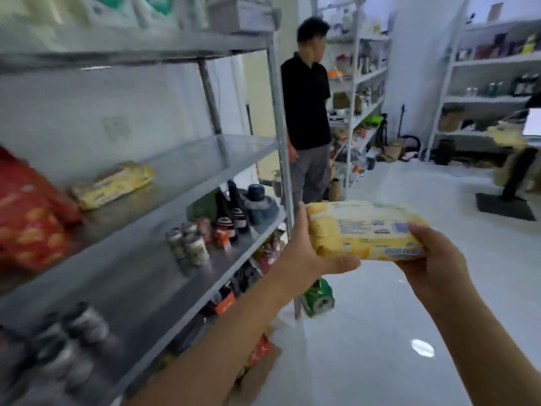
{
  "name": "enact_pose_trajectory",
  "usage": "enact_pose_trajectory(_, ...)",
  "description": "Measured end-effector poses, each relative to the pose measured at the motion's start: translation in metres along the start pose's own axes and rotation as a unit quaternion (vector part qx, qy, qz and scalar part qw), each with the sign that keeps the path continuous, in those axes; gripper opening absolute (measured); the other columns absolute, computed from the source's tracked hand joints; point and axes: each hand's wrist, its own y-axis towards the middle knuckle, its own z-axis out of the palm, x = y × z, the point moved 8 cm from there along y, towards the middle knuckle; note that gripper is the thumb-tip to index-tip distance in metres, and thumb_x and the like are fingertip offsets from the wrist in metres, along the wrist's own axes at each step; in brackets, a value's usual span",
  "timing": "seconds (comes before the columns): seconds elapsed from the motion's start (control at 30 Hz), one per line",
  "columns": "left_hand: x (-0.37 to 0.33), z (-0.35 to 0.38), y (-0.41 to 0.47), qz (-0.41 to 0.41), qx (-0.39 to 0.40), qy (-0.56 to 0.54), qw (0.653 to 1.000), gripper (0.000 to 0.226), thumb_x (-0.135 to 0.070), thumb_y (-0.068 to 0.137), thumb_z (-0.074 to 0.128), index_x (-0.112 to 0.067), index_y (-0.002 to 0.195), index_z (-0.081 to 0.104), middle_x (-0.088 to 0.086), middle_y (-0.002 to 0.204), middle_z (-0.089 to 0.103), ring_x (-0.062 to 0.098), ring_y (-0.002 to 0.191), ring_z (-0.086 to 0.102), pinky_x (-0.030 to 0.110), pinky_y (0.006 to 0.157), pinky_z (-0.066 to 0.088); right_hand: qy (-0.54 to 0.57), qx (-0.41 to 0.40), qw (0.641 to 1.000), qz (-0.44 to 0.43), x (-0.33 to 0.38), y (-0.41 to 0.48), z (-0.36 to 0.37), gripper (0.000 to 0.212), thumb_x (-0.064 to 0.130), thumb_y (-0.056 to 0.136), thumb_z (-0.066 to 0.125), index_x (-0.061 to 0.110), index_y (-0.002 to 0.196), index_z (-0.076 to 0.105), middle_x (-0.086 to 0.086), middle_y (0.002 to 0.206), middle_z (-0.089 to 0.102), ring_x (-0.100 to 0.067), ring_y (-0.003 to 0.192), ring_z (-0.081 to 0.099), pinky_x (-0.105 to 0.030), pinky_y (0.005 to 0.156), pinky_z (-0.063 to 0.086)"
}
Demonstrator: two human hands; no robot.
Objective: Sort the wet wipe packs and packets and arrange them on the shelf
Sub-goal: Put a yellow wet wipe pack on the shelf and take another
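A yellow wet wipe pack (363, 228) is held in the air in front of me, to the right of the grey metal shelf (187, 159). My left hand (307, 253) grips its left end, thumb under the pack. My right hand (433, 256) grips its right end, fingers curled over the top edge. A second yellow wet wipe pack (114, 184) lies flat on the middle shelf board, left of centre. The view is blurred.
A red bag (26, 218) sits at the shelf's left. Jars (190, 244), dark bottles (231, 215) and cans (73, 332) stand on the lower board. A person in a black shirt (307, 101) stands past the shelf's end. White shelving (486, 80) lines the far wall.
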Motion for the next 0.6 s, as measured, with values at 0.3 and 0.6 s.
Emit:
enact_pose_trajectory(0.3, 0.003, -0.264, -0.098, 0.028, -0.38, 0.069, 0.922, 0.128, -0.039, 0.06, 0.093, -0.038, 0.156, 0.009, -0.009, 0.155, 0.035, 0.011, 0.137, 0.044, 0.043, 0.111, 0.042, -0.069, 0.267, 0.955, 0.105, -0.151, 0.002, 0.285, 0.019, 0.015, 0.095, 0.061, 0.004, 0.109, 0.058, -0.012, 0.092, 0.076, -0.025, 0.081, 0.074, -0.034, 0.064, 0.06)
enact_pose_trajectory(0.6, -0.082, -0.394, -0.093, 0.093, -0.536, 0.152, 0.825, 0.066, -0.009, 0.069, 0.087, -0.022, 0.12, 0.048, -0.007, 0.121, 0.064, 0.002, 0.107, 0.064, 0.015, 0.089, 0.048, -0.093, 0.43, 0.895, 0.069, -0.16, 0.039, 0.502, 0.014, 0.025, 0.095, 0.063, 0.016, 0.106, 0.066, -0.003, 0.089, 0.078, -0.019, 0.086, 0.075, -0.033, 0.076, 0.059)
